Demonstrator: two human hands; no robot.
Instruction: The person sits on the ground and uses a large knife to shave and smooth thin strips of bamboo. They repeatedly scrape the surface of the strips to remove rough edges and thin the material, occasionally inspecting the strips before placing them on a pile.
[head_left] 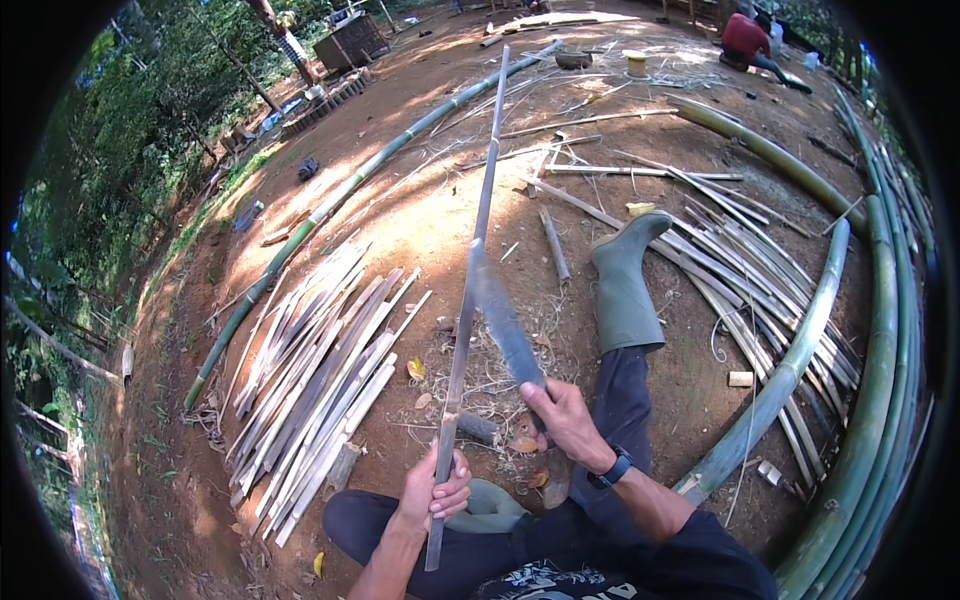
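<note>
"Dark shirt (690, 555) nearest the camera. What's being held just beyond it?"

"The left hand (420, 492) is wrapped around a long bamboo strip (464, 330) near its lower end; the strip slants up and away. The right hand (568, 424) is clamped on a big knife (511, 335), whose tip overlaps the strip; whether they touch, I can't tell."

"Which step, then?"

"Trimming or smoothing the strip's edge, I'd judge. Another stroke would call for a steady hold on the strip and a shallow knife angle, well clear of the left hand."

"Any containers?"

"Far off, a yellow bucket (636, 66) and a dark bowl (574, 61) stand near each other; they're too small to tell what's inside."
</note>
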